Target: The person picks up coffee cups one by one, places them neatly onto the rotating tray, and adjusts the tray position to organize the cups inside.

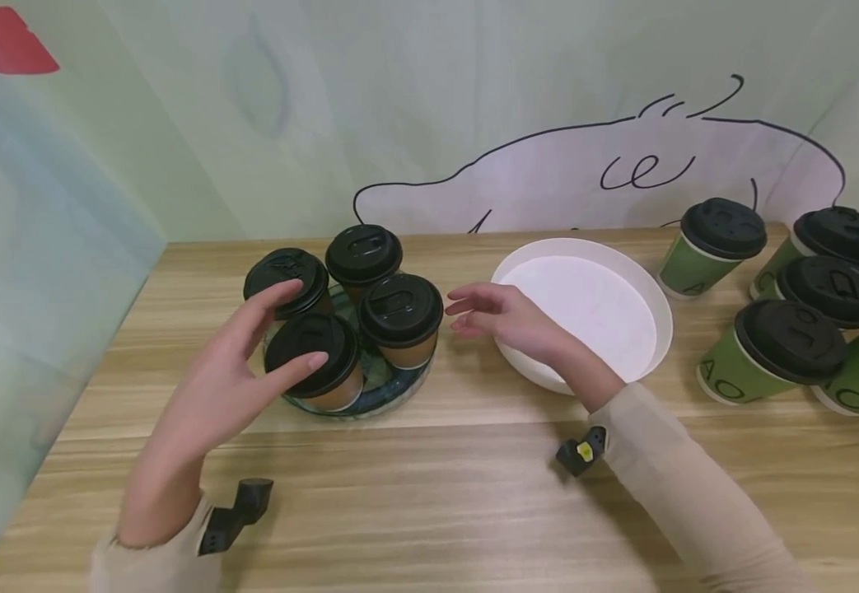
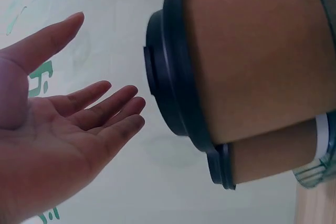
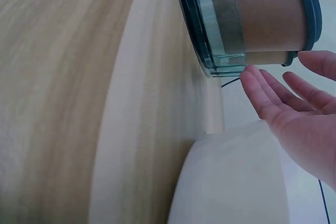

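Several brown paper cups (image 1: 408, 356) with black lids stand close together in a round, see-through blue-green tray (image 1: 398, 397) on the left of the table. Over the near left cup hovers my left hand (image 1: 214, 387), thumb and fingers spread apart. In the left wrist view its fingers (image 2: 123, 124) point toward a cup's black lid (image 2: 176, 72), with a gap between them. My right hand (image 1: 511, 317) is to the right of the tray, fingers loosely bent and holding nothing. In the right wrist view, its fingertips (image 3: 252, 77) are close by the tray's side wall (image 3: 228, 61).
A round white shallow tray (image 1: 655, 329) lies in the middle right, partly under my right forearm. Farther right stand several green paper cups (image 1: 733, 366) with black lids. A pale printed backdrop (image 1: 429, 99) rises behind the wooden table (image 1: 429, 494).
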`<state>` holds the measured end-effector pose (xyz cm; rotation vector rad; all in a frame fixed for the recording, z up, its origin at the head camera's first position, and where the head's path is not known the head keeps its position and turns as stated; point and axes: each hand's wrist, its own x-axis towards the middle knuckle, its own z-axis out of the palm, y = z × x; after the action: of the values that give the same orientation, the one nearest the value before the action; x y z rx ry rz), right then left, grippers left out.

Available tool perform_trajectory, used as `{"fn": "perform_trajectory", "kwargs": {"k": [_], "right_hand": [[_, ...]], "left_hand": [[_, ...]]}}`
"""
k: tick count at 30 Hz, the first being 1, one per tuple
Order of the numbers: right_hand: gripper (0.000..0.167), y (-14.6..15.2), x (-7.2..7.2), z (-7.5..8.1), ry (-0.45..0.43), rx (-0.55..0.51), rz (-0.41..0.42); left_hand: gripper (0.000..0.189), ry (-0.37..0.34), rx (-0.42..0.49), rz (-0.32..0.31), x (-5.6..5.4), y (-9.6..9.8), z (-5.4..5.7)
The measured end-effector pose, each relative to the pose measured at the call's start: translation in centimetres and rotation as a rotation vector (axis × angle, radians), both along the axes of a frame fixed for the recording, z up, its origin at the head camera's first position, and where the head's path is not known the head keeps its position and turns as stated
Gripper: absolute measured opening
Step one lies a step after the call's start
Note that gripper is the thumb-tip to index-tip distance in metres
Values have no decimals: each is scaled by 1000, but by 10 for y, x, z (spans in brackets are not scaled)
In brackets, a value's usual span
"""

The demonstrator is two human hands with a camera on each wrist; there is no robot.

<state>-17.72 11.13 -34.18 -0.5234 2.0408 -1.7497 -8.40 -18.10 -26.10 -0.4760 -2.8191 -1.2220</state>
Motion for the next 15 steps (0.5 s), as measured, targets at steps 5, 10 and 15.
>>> {"fn": "perform_trajectory", "kwargs": {"k": [5,10,15], "right_hand": [[37,5,-2,5,21,37,-14],[36,14,-4,11,27,60,-44],[36,24,-7,17,29,48,-78]], "left_hand": [[70,27,9,-21,-3,11,6],[67,47,36,-55,-6,22,9],[66,52,42,-79,-11,35,12]]}}
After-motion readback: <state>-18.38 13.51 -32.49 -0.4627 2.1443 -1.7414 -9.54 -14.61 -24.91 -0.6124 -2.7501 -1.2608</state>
